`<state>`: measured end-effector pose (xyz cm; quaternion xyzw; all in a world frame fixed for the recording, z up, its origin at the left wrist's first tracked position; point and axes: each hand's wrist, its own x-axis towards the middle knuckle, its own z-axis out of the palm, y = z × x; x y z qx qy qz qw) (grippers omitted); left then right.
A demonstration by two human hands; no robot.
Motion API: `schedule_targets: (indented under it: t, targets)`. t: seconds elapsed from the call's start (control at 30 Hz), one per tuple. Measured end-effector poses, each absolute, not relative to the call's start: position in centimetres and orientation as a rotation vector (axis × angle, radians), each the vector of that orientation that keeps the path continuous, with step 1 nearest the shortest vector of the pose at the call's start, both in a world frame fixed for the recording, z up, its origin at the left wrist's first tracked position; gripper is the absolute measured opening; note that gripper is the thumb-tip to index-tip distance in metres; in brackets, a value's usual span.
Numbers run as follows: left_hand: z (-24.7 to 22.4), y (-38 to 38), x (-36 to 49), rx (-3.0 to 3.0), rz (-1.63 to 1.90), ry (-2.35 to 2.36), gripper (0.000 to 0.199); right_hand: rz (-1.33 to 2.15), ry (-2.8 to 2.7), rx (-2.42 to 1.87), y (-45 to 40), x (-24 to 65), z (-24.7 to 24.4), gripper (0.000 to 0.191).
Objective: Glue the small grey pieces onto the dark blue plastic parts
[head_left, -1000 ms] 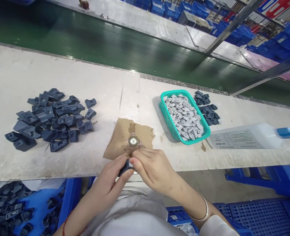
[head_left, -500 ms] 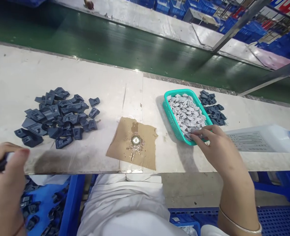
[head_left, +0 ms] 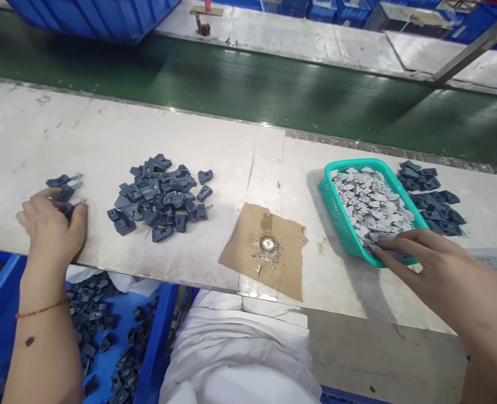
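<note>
At the left of the white bench, my left hand (head_left: pixel 55 227) closes round a dark blue-grey part (head_left: pixel 67 210), beside more such parts with pale tips. My right hand (head_left: pixel 437 269) pinches a small grey piece at the near end of a green basket (head_left: pixel 343 221) filled with light grey pieces (head_left: pixel 370 199). Between my hands lie a pile of dark parts (head_left: pixel 160 193) and a brown paper sheet (head_left: pixel 242 241). On the sheet is a small round metallic thing (head_left: pixel 268 243) with wet spots around it.
More dark parts (head_left: pixel 437 210) lie right of the basket. A blue bin (head_left: pixel 158 342) with dark parts stands below the bench at the left. Beyond the bench runs a green belt (head_left: pixel 231 84), with a large blue crate (head_left: pixel 92 17) at its far left.
The view has swung left. My left hand, holding a dark part, has moved forward from the front edge onto the bench. My right hand is still at the basket's near end.
</note>
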<state>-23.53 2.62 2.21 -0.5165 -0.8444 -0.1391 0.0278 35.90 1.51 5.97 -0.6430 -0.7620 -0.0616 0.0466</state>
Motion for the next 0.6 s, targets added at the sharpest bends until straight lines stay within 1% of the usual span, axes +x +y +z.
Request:
schedule_targets:
  t: [0.07,0.1,0.13,0.2,0.23,0.3,0.37,0.43,0.5,0.6]
  targets:
    - [2.3,3.5,-24.3,-1.582,-0.465,-2.629,0.049,-0.271,-2.44,-1.898,1.6,35.8,5.9,0.074]
    - [2.5,3.8,-24.5,-1.57,-0.484,-2.64,0.051,-0.314,-2.439,-1.885,1.7,35.8,5.9,0.072]
    - [2.7,4.1,-24.5,-1.563,-0.498,-2.636,0.054,-0.335,-2.431,-1.878,1.7,35.7,6.0,0.066]
    - [3.0,4.1,-24.0,-1.605,-0.531,-2.572,0.059,-0.324,-2.4,-1.887,1.7,35.5,6.3,0.045]
    - [3.1,3.9,-23.6,-1.646,-0.563,-2.51,0.059,-0.309,-2.366,-1.902,1.6,35.5,6.4,0.035]
    - [3.0,2.8,-22.7,-1.72,-0.664,-2.375,0.047,-0.256,-2.282,-1.942,1.5,35.3,6.6,0.02]
    - [2.6,1.3,-21.5,-1.793,-0.791,-2.293,0.03,-0.218,-2.156,-1.994,1.2,35.1,6.7,0.017]
    - [2.3,-0.2,-20.3,-1.87,-0.899,-2.298,0.021,-0.181,-2.022,-2.025,1.1,34.8,6.5,0.019]
    - [2.3,-1.4,-18.9,-1.924,-0.955,-2.379,0.023,-0.135,-1.894,-1.959,1.1,34.2,6.1,0.017]
    - [2.4,-2.0,-17.3,-1.933,-0.92,-2.504,0.031,0.1,-1.768,-1.677,1.4,32.7,5.5,0.014]
